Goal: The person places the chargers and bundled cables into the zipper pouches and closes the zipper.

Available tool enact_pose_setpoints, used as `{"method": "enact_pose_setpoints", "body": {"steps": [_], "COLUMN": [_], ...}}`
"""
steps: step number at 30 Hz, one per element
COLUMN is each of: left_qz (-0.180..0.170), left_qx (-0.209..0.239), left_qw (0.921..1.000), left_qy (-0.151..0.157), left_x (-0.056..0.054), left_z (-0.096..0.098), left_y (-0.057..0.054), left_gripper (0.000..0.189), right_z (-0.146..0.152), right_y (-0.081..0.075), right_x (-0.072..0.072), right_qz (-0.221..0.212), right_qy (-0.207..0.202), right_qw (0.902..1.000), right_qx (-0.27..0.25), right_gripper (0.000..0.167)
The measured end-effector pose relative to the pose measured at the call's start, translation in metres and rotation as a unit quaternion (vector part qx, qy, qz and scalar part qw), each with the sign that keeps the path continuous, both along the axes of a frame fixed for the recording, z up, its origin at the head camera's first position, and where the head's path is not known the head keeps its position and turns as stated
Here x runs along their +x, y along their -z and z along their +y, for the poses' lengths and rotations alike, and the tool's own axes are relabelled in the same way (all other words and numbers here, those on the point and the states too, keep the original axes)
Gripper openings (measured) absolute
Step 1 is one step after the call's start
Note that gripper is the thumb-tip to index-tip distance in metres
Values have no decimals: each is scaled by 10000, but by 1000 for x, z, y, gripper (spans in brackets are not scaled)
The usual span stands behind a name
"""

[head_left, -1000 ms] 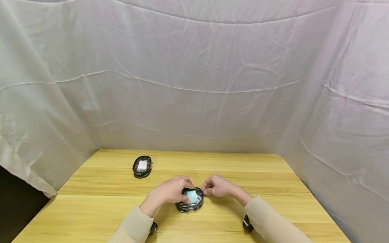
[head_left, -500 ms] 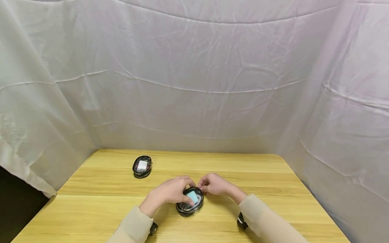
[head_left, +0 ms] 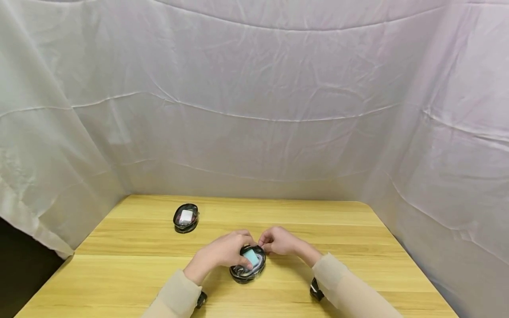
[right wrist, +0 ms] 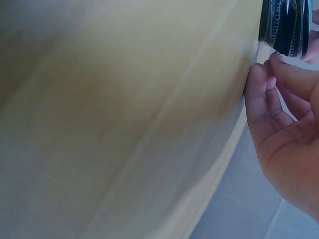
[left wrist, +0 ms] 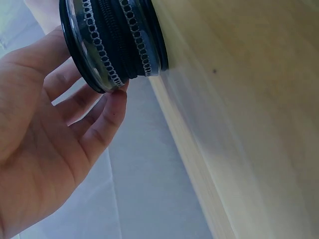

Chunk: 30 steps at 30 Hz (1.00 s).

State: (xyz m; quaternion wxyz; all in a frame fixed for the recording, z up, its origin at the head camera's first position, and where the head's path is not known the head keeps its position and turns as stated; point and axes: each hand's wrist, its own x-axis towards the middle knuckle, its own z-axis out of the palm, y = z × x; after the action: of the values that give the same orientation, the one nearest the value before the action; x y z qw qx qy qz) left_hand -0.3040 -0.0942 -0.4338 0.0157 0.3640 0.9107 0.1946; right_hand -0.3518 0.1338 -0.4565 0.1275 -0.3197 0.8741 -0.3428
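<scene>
A small clear zip pouch [head_left: 254, 270] with black trim rests on the wooden table, a light-blue piece [head_left: 250, 257] showing through its top. My left hand [head_left: 224, 251] grips it, thumb on the clear top and fingers at the far side. In the left wrist view the pouch's black zipper [left wrist: 115, 42] runs around its side wall, edged with chain-like stitching. My right hand [head_left: 281, 241] is at the pouch's far right edge. There, in the right wrist view, thumb and forefinger pinch at the zipper's end [right wrist: 284, 30]; the zipper pull itself is mostly hidden by the fingertips.
A second clear pouch with black trim [head_left: 184, 228] and a white piece [head_left: 186, 215] inside stands at the back left of the table [head_left: 318, 221]. Pale cloth [head_left: 254, 110] hangs behind and along the sides. Dark wrist cameras show under both sleeves.
Since a second ago my right hand has shifted slightly left and away along the pouch's edge. The pouch has turned a little under my left hand. The last half second shows hardly any movement.
</scene>
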Motion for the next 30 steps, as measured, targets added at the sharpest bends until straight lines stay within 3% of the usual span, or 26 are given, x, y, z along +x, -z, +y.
{"method": "enact_pose_setpoints", "body": {"steps": [13,23,30], "left_qz": [148,100,-11], "left_qx": [-36,22,19], "left_qw": [9999,9999,10000], "left_qy": [14,73,-47], "left_x": [1,1,0], "left_z": [2,2,0], "left_y": [2,1,2], "left_gripper": [45,46,49], "right_z": [11,16,13], "right_y": [-3,-6,-6], "right_x": [4,10,12], "right_qz": [-109,-191,-206], "right_qy": [-92,-88,27], "right_qw": [9999,9998,9998], "right_qx": [26,14,-31], "right_gripper": [8,6,6]}}
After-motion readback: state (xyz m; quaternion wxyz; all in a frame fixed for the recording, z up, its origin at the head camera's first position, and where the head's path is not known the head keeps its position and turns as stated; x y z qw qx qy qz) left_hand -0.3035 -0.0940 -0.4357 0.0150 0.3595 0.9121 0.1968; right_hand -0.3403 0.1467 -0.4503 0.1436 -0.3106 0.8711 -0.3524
